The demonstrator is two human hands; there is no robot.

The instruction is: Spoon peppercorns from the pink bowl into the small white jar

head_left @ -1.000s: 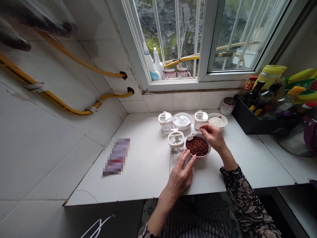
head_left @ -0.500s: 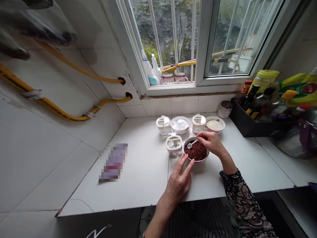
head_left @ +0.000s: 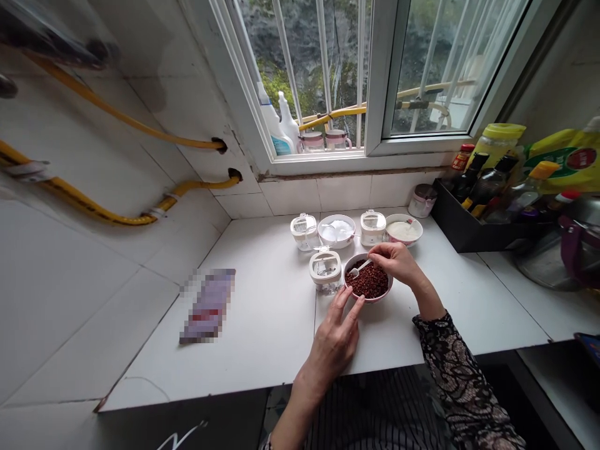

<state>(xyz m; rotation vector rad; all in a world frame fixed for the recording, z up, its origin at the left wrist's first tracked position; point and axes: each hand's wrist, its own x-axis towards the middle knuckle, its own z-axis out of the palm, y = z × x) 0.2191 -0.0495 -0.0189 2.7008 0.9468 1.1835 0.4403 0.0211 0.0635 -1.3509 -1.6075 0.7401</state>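
A bowl of dark red grains, which look like Sichuan peppercorns, stands on the white counter. My left hand holds its near-left rim with the fingertips. Between the thumb and fingers of my right hand is the handle of a small white spoon, whose scoop is at the grains. Just left of the bowl stands a clear seasoning jar with a white-framed lid. Behind are two similar jars, one on the left and one on the right.
Farther back sit a bowl of white powder or crystals and a bowl of pale grains. A black box of bottles and a metal pot are on the right. A blurred-out purple packet lies on the left.
The spoon's scoop has turned and dipped slightly into the dark red grains. My left hand stays at the bowl's rim. The whole view has shifted a little.
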